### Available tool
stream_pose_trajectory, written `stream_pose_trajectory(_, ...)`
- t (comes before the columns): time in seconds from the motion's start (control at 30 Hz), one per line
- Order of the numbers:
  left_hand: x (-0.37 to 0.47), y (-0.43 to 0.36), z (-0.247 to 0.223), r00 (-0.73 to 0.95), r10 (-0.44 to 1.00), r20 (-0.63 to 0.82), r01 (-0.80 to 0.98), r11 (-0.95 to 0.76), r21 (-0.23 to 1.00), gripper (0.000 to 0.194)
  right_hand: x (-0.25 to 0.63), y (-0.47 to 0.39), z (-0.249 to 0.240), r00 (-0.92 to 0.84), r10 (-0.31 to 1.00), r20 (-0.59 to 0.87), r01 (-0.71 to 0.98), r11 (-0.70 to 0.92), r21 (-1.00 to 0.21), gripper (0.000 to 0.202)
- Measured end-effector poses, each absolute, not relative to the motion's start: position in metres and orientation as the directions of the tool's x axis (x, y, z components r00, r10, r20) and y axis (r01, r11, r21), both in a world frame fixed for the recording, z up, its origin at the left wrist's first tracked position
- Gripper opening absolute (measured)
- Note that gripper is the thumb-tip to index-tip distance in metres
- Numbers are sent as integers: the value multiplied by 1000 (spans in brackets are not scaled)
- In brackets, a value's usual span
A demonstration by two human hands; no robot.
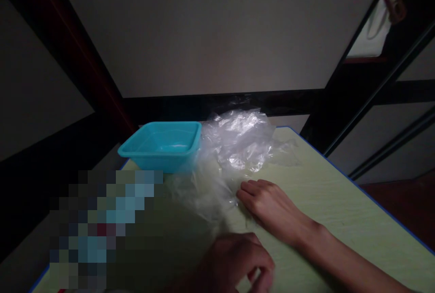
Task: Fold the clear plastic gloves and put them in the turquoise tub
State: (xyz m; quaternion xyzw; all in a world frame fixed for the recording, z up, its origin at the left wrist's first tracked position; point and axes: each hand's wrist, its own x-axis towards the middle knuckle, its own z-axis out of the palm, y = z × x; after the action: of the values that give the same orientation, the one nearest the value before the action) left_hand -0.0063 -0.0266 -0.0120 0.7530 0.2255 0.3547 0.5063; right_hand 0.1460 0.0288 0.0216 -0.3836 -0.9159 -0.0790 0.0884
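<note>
- Pale green, blue-edged tabletop under both my hands, bearing everything in reach.
- Crumpled, clear plastic sheeting ahead of my right hand and to its left, spread loosely, likely for easy reach.
- Turquoise rectangular plastic basin, upright beyond the sheeting's left side, probably set back to leave me working room.
- My right forearm slants in, palm down, fingers curled by the film; I can't tell if they pinch it.
- My left hand, nearer me, bends inward, blurred; grip unclear.

- Looks like a home room
- Pale, dark-framed panels stand behind the blue-edged table
- A white bag sits beyond the table's right side
</note>
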Motion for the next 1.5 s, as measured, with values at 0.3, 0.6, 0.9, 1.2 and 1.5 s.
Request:
stream_pose_trajectory(0.3,-26,9,-21,362,648,670,657,-687,310,48,163,31,28,-615,747,252,778,627,39,13)
stream_pose_trajectory(0.6,-37,27,-31,401,650,646,719,-660,218,27,179,36,39,-617,761,201,784,616,78,14)
stream_pose_trajectory(0.9,-33,23,-10,108,916,387,543,-380,748,16,196,34,39,-559,810,179,818,574,-42,20)
stream_pose_trajectory(1.2,-27,30,-7,-22,999,-28,233,32,972,17,193,37,30,-457,851,258,752,525,-400,22)
stream_pose_trajectory(1.5,-31,34,0,54,989,-141,106,135,985,29,202,39,49,-286,918,276,658,397,-640,19)
